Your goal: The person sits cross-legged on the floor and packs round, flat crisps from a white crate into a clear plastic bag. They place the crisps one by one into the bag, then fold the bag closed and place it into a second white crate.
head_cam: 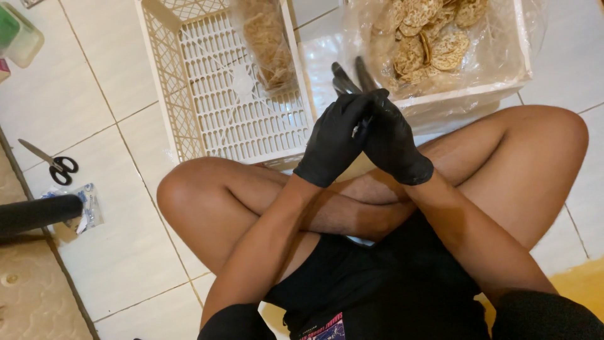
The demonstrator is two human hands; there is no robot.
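I sit cross-legged on a white tiled floor, and both hands wear black gloves. They meet above my knees. My left hand [332, 140] curls over my right hand [395, 146], gripping its glove near the palm. The right hand's fingers point up and away, slightly apart, holding nothing. Just beyond the fingertips stands a white box [469, 93] lined with clear plastic and filled with round brown crackers [434, 38]. To its left is a white lattice crate [220, 101] with a clear bag of crackers [267, 47] leaning inside.
Black-handled scissors [55, 165] lie on the tiles at left. Below them, a small plastic packet [90, 206] lies beside a black cylinder [34, 214]. A green-lidded container [17, 34] is at the top left corner. A beige mat [31, 289] borders the tiles at bottom left.
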